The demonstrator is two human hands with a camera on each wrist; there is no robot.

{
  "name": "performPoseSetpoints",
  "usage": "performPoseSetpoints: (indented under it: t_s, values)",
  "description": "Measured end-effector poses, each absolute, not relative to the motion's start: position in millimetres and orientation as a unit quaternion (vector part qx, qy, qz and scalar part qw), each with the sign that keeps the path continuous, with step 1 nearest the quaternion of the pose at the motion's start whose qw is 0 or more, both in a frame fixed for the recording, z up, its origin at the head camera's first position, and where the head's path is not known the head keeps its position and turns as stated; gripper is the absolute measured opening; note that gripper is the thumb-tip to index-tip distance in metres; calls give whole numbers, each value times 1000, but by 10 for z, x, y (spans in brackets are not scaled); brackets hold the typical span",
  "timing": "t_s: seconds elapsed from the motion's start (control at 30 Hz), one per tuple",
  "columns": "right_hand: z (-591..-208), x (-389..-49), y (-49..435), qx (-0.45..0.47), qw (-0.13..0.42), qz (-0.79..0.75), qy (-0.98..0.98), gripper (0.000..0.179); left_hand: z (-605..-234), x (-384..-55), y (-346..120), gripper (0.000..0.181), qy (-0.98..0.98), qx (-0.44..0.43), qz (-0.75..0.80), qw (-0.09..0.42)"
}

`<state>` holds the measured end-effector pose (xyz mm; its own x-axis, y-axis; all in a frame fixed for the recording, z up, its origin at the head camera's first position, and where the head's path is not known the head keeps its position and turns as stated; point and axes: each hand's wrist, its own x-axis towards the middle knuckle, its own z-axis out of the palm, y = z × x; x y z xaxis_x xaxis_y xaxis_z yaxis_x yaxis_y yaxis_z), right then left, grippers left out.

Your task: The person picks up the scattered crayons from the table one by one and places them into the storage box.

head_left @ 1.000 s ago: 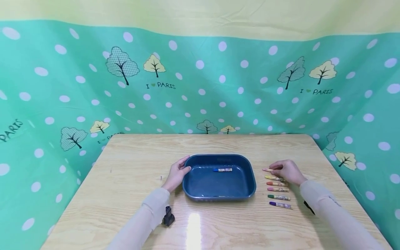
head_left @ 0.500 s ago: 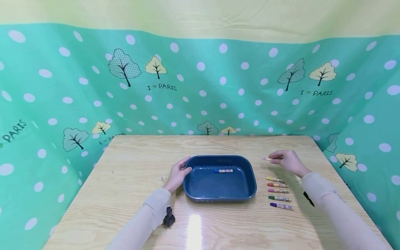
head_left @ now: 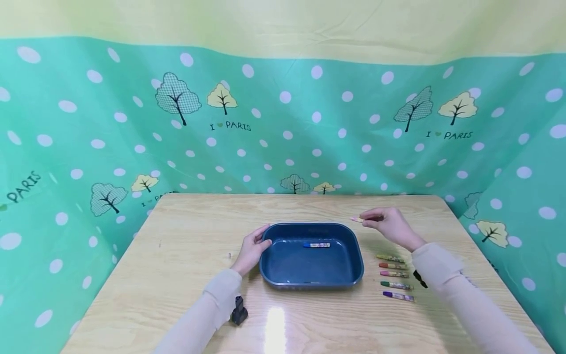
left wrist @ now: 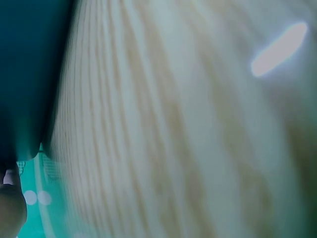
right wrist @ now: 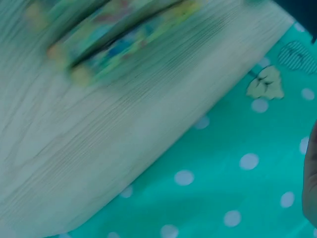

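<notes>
My left hand [head_left: 250, 251] grips the left rim of a dark blue plastic tub [head_left: 311, 284], thumb over the edge. In the left wrist view the tub's wall [left wrist: 29, 74] fills the upper left. A blue crayon [head_left: 317, 245] lies inside the tub. Behind the tub's far right corner, my right hand [head_left: 392, 227] pinches a pale pink crayon [head_left: 356, 220], its tip pointing left. To the right of the tub, a column of crayons holds a yellow [head_left: 390, 258], a red [head_left: 392, 266], a pink [head_left: 394, 274], a green [head_left: 396, 285] and a purple one [head_left: 399, 296].
A wooden table [head_left: 190, 221] bears everything. Green polka-dot cloth [head_left: 287, 123] hangs behind it and at both sides. A black device [head_left: 239, 312] sits by the left wrist. The right wrist view shows blurred crayons [right wrist: 133, 42] close to the table's edge.
My right hand has lifted the pale pink crayon from the top of the column and carried it up and left toward the tub. My left hand stays on the rim.
</notes>
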<state>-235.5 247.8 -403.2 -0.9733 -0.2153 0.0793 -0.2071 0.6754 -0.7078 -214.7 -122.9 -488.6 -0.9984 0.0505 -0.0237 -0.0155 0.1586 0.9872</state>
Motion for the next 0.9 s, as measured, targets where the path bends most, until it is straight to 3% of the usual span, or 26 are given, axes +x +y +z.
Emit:
performPoseSetpoints:
  t_s: [0.67, 0.9]
  values:
    - [-4208, -2347, 1626, -172, 37, -427, 887, 19, -4848, -2140, -1232, 48, 757, 18, 653, 25]
    - [-4351, -2314, 1453, -172, 71, -443, 877, 19, -4644, -2031, -1214, 47, 753, 22, 656, 36]
